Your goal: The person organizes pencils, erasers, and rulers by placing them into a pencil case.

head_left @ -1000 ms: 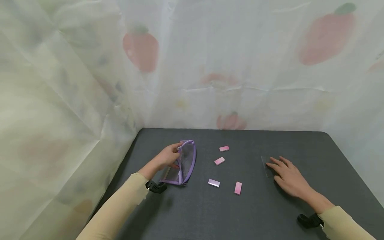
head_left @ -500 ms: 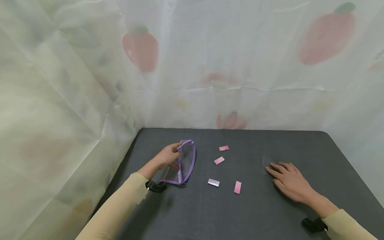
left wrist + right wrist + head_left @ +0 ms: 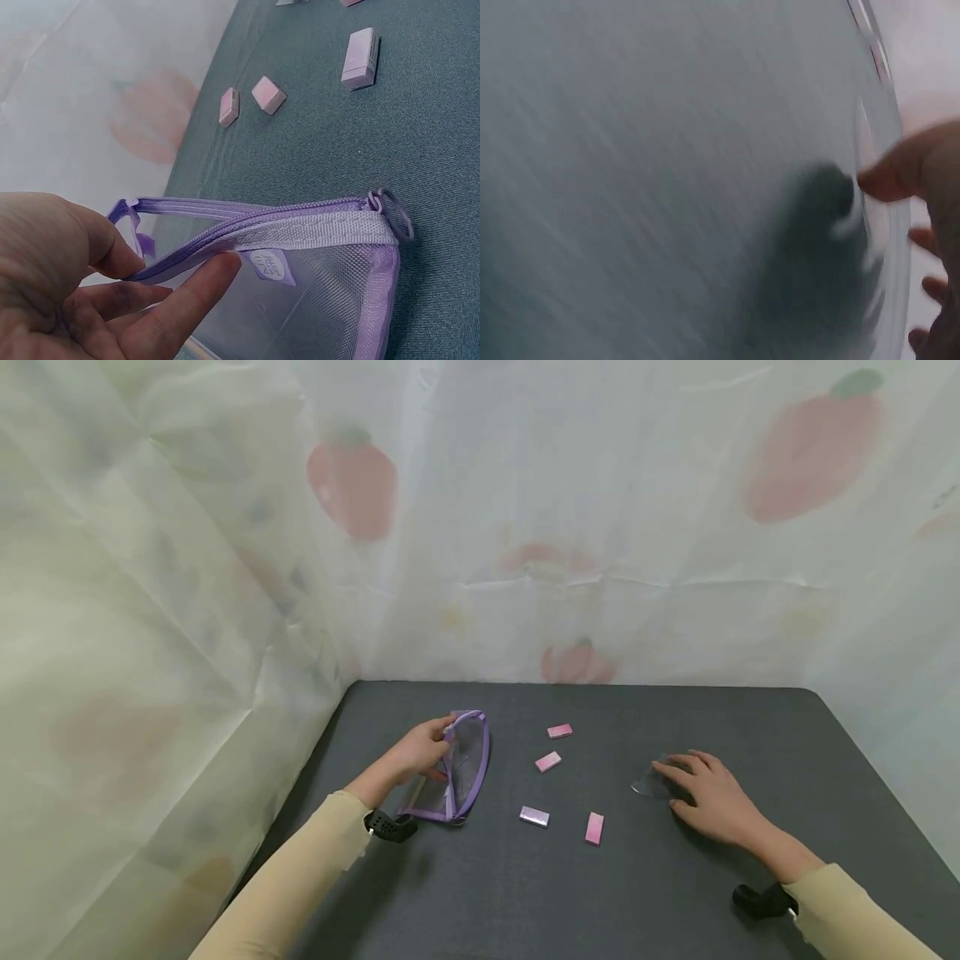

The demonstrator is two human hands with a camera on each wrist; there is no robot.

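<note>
On the left half of the dark grey tabletop (image 3: 675, 877), the left hand (image 3: 420, 752) pinches the upper rim of a purple mesh zipper pouch (image 3: 453, 768), thumb and fingers curled round the edge so that its mouth stands parted; the left wrist view shows the zipper run back, with its slider (image 3: 390, 214) at the far end. Nothing can be seen inside the pouch, though the mesh is hard to read. Toward the right of the head view, the right hand (image 3: 708, 797) lies low on the tabletop with its fingertips on a small clear plastic piece (image 3: 651, 783), one edge of which seems lifted off the surface; whether the fingers actually grip it or only press and tilt it I cannot tell, and the right wrist view is too blurred to settle it. So, as a judgement, the pouch is opened and held ready while the loose items are all outside it. Between the hands lie four small pink and lilac blocks, perhaps erasers: one (image 3: 559, 731) farthest back, one (image 3: 548, 762) just nearer, one (image 3: 535, 817) near the pouch, one (image 3: 594, 828) beside it. They sit apart from each other, and nothing blocks the way to the pouch. Behind hangs a pale strawberry-print curtain (image 3: 600, 527).
</note>
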